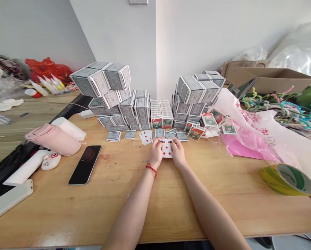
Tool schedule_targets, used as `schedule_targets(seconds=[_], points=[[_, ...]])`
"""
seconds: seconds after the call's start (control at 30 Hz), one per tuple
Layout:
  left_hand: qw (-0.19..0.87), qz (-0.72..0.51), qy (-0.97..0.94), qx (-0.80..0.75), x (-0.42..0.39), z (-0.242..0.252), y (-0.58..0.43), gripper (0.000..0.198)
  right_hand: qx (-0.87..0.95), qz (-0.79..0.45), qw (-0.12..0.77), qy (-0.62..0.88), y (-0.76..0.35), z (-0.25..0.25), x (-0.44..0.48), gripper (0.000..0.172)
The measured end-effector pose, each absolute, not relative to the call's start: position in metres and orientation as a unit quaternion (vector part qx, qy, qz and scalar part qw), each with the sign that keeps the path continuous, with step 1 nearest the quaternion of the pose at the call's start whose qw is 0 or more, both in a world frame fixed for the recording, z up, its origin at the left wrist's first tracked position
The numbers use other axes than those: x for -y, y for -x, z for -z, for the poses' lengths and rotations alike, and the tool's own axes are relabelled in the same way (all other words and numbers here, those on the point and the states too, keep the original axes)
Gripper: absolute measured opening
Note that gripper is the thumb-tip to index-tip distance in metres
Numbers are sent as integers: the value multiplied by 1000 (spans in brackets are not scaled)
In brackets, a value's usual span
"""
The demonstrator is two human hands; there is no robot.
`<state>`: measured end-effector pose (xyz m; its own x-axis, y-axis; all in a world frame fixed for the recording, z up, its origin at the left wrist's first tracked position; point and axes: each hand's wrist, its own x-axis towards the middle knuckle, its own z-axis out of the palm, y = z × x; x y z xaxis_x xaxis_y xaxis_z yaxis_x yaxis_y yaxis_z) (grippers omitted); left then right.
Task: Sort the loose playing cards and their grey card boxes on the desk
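Observation:
Between my two hands, a playing card [167, 148] with red diamonds faces me, just above the wooden table. My left hand [156, 152], with a red string bracelet at the wrist, pinches its left edge. The right edge is gripped by my right hand [178, 151]. Whether other cards lie behind the front one, I cannot tell. Just left of my hands, a few loose face-up cards [146, 137] with red pips lie on the table. Small face-down card piles [130, 134] form a row beyond my hands. Boxed card decks [157, 122] are stacked at the back middle.
Tall structures built from grey-backed cards [114, 100] stand left and right [192, 93] by the wall. A phone [85, 164] and a pink bottle [55, 139] lie left. At right are yellow tape [288, 178], pink plastic wrap [246, 146] and a cardboard box [275, 78].

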<state>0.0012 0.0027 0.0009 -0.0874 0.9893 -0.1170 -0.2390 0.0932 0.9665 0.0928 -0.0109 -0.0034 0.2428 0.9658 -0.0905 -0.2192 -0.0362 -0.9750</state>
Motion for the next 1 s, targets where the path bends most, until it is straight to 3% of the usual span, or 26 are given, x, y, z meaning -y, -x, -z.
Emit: schedule_targets(seconds=[0.13,0.5,1.0], points=[[583,-542,-375,-475,-6,0,-2,16,361,-488,601,521,-94,5,10,21],[519,-544,-435,-495,1,-10,-1,15,353,-504,601,511,-95,11,8,22],[473,-562,-455,-503,3,-11,-1,14,385,-463,607,519,-93,5,11,8]])
